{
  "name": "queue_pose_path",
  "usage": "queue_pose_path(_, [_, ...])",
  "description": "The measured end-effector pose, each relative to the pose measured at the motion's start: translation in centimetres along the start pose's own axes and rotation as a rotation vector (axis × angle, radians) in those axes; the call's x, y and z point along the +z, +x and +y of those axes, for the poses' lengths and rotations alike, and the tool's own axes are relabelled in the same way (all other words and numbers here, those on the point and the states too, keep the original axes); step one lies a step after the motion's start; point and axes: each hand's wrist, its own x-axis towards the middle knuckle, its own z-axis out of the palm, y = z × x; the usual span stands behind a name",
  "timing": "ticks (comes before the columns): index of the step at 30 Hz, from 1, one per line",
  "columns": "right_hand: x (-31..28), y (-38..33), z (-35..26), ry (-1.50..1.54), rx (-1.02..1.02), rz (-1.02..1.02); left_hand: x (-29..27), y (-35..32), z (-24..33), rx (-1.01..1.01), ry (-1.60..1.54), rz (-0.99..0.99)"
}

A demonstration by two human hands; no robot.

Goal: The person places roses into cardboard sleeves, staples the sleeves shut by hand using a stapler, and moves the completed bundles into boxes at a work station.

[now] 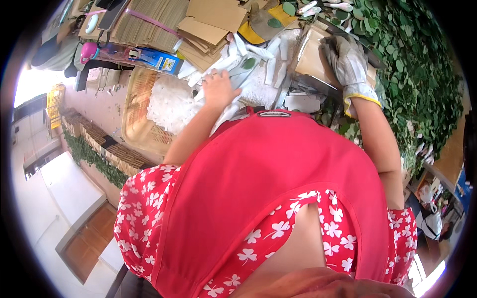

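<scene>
The bare left hand [219,91] has open fingers, thumb spread, over slim white tapered pieces [270,71]. The right hand [349,65], in a grey-white yellow-cuffed glove, lays its fingers on a flat brown cardboard-like piece [310,53]; gripping, I cannot tell. Right of those fingers, heaped green leaves [417,74]; left of the bare ones, a yellow plastic basket [135,109].

Bright overall, daylight-like; blown-out glare at left edge and lower right rim. White pieces [171,107] nearly washed out; leaf pile [412,59] darker, shadow-flecked. Black fisheye corners, straight lines bowing toward rim; outer areas soft.
</scene>
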Motion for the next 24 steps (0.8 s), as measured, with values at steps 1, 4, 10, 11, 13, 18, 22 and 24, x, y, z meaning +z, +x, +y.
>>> queue_pose_path(1, [-0.3, -0.1, -0.2, -0.005, 0.004, -0.014, -0.8, 0.3, -1.1, -0.006, -0.004, 0.003])
queue_pose_path(4, [-0.8, 0.0, -0.6, 0.032, 0.011, -0.063, -1.6, 0.7, -4.2, 0.001, 0.05, -0.211])
queue_pose_path(10, [-0.8, 0.1, -0.9, 0.039, 0.039, -0.049, -1.9, 1.9, -11.4, 0.017, -0.518, -0.797])
queue_pose_path(11, [-1.1, 0.1, -1.1, 0.06, 0.057, -0.052, -2.8, 1.5, -12.0, -0.111, -0.922, -0.983])
queue_pose_path(13, [-1.5, 0.1, -1.2, 0.041, 0.083, -0.079, -4.6, 1.2, -12.7, -0.251, -1.55, -1.317])
queue_pose_path(18, [-1.6, 0.3, -1.3, 0.047, 0.119, -0.122, -9.2, 5.4, -3.9, 0.185, -1.139, -0.883])
queue_pose_path(22, [-2.2, 0.6, -1.6, 0.072, 0.121, -0.158, -10.2, 7.3, 2.9, 0.654, -0.7, -0.431])
queue_pose_path(24, [-2.1, 0.5, -1.5, 0.074, 0.115, -0.145, -10.9, 7.8, 4.8, 0.717, -0.812, -0.519])
